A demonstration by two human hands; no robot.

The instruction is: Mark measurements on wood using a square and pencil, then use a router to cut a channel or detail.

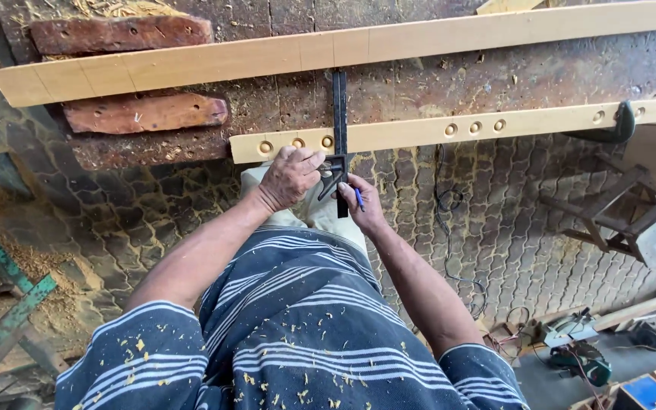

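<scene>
Left hand (290, 176) clamps the combination square (339, 144) against the drilled wooden strip (434, 129); right hand (362, 203), at four o'clock, pinches a blue pen (358, 199); slackened pressure could skew the blade.

Dark blue short-sleeved shirt with white stripe bands, flecked with pale wood shavings.

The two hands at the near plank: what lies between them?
In the head view, a dark try square stands between the left hand and the right hand, which holds a blue pen; its blade crosses the near plank.
</scene>
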